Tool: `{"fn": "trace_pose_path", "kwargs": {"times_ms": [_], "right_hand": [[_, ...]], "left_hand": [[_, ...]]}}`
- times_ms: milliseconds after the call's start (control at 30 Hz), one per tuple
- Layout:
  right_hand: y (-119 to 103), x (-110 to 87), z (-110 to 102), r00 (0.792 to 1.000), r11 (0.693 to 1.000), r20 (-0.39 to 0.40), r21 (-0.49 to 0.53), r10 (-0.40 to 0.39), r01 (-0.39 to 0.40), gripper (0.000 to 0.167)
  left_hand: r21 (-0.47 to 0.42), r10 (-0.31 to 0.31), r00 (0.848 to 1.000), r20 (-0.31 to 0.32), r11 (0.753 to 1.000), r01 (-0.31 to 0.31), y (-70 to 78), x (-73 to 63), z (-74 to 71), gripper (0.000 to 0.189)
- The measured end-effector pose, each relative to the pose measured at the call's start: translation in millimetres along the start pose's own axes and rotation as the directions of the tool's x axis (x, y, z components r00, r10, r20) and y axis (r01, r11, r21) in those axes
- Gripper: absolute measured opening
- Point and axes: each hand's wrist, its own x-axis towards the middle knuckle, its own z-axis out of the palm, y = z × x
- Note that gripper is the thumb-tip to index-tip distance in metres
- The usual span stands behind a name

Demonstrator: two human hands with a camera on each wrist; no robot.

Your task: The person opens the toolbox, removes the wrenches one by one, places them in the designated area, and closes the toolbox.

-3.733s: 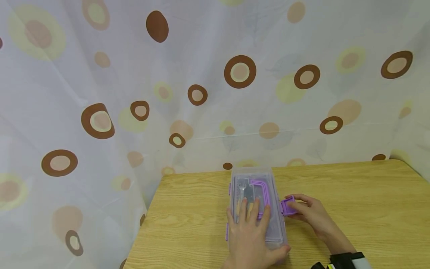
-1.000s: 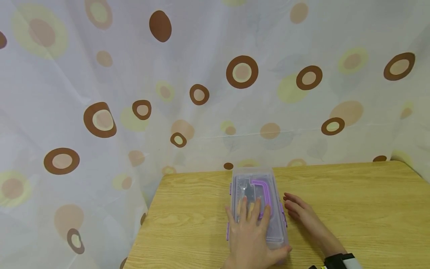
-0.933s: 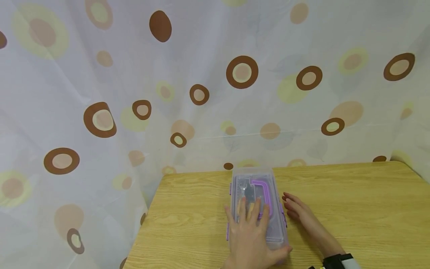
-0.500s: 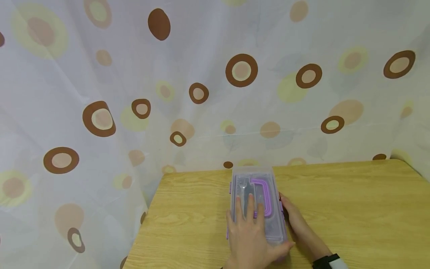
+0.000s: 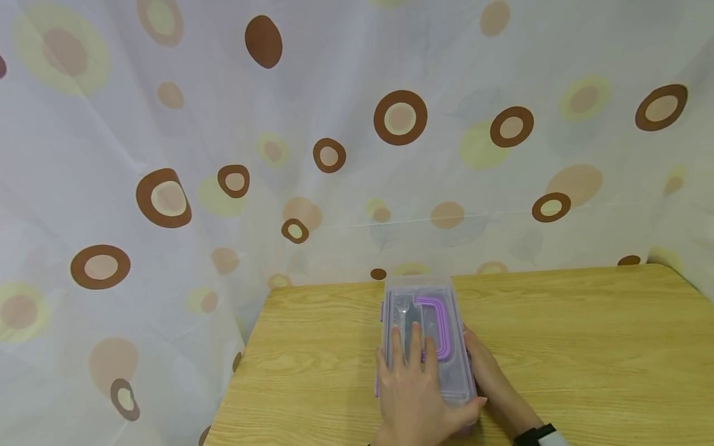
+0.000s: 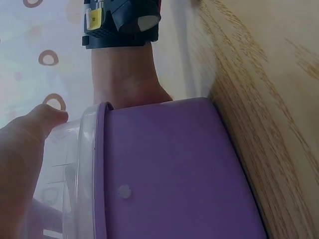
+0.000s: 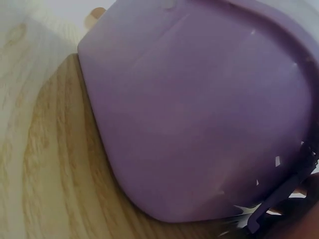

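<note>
A plastic storage box (image 5: 456, 378) with a clear lid and a purple carry handle (image 5: 444, 328) lies lengthwise on the table in the head view. My left hand (image 5: 409, 396) rests on the lid with its fingers spread and its thumb towards the right edge. At the box's right side is my right hand (image 5: 484, 365), its fingertips mostly hidden along that side. The left wrist view shows the purple end wall (image 6: 169, 164) and my left thumb over the clear lid. In the right wrist view a purple latch (image 7: 279, 199) sits by dark, blurred fingers.
The box stands on a wooden table (image 5: 312, 353). Behind and to the left hangs a pale curtain (image 5: 346, 74) with brown and yellow rounds. A dark wrist strap (image 5: 532, 433) is on my right wrist.
The right hand first held the raised purple latch, then let it go. It has since moved left against the box's side. The left hand's fingers have shifted slightly on the lid.
</note>
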Motion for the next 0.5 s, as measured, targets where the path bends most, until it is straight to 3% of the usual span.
{"fn": "trace_pose_path", "kwargs": {"times_ms": [133,500], "right_hand": [[1.3,-0.9,1.2,1.000,0.999,-0.024,-0.043,-0.018,0.017,0.060],[1.7,1.4,3.1,0.998,0.997,-0.048,-0.051,0.047,-0.049,0.058]], "left_hand": [[-0.001,-0.001,1.000,-0.006,1.000,0.001,1.0,-0.4,0.4,0.115],[0.003,0.000,1.000,-0.030,1.000,0.000,0.6,0.2,1.4,0.114]]}}
